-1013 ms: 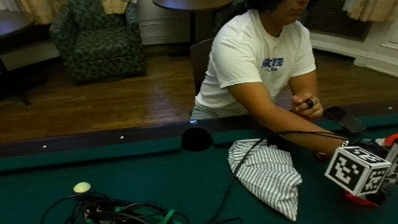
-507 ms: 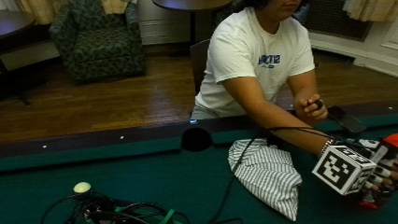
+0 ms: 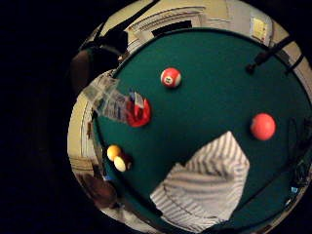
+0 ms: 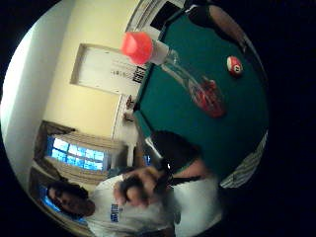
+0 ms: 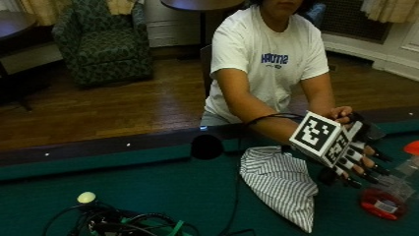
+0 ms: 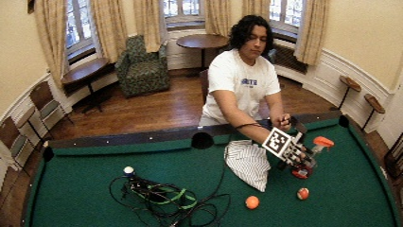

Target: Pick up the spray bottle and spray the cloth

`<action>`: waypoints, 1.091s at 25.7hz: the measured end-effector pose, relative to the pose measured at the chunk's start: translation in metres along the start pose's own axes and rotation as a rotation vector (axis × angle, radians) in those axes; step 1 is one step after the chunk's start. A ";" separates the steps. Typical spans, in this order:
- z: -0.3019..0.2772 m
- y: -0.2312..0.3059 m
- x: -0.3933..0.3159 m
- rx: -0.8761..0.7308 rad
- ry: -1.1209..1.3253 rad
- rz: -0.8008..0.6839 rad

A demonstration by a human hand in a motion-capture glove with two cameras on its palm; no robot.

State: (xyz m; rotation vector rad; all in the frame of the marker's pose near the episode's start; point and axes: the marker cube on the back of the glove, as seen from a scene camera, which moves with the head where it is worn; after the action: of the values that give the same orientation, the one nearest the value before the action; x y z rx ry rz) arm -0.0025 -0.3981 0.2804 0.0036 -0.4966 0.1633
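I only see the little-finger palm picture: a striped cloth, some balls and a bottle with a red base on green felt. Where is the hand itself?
Observer: The outside view shows the gloved hand in the air between the cloth and the bottle, fingers spread, holding nothing.
Visitor: Does the bottle have a top?
Observer: Yes. The wide outside view shows an orange spray head on it.
Visitor: And the person's other hand?
Observer: The bare hand is raised just behind the gloved one, over the table's edge.
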 end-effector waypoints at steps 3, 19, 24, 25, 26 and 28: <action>-0.025 0.029 -0.003 -0.029 0.089 -0.050; -0.076 0.158 -0.043 -0.156 0.470 -0.323; -0.079 0.189 -0.050 -0.219 0.506 -0.382; -0.080 0.194 -0.051 -0.229 0.510 -0.388; -0.081 0.198 -0.052 -0.237 0.512 -0.393; -0.083 0.205 -0.054 -0.248 0.519 -0.406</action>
State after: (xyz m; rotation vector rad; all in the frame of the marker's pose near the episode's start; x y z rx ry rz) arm -0.0417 -0.2006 0.1741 -0.1759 0.0111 -0.2927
